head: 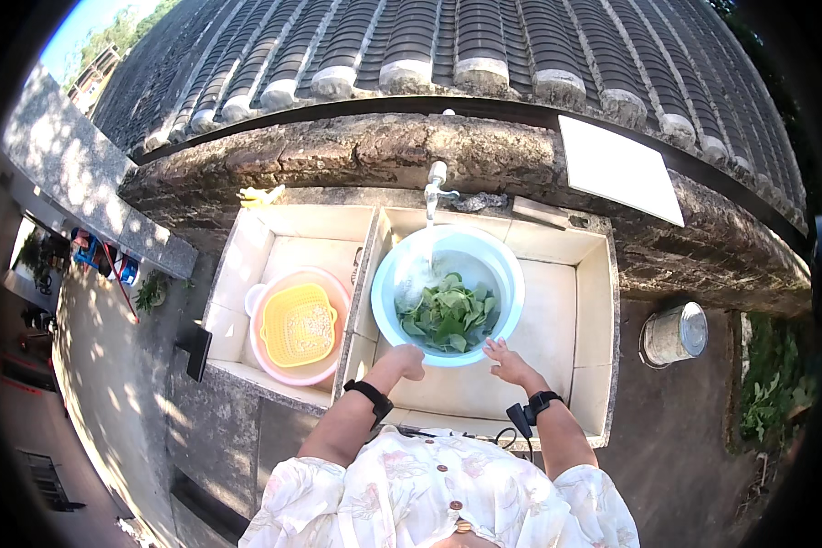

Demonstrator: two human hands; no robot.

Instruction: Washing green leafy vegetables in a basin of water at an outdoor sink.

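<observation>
A light blue plastic basin point(515, 291) stands in the right-hand tiled sink compartment point(548, 329). Green leafy vegetables point(455, 312) float in its water, and a stream runs down from the metal tap point(436, 186) above. My left hand point(406, 361) is at the basin's near left rim with its fingers curled; whether they grip the rim is hidden. At the near right rim is my right hand point(508, 363), its fingers spread and nothing held in it.
The left sink compartment point(236, 274) has a pink basin point(342, 301) with a yellow plastic colander point(294, 315) inside, holding small pale bits. Yellow gloves or cloth point(260, 196) lie on the back ledge. A white board point(620, 168) rests on the wall; a lidded bucket point(673, 334) stands right.
</observation>
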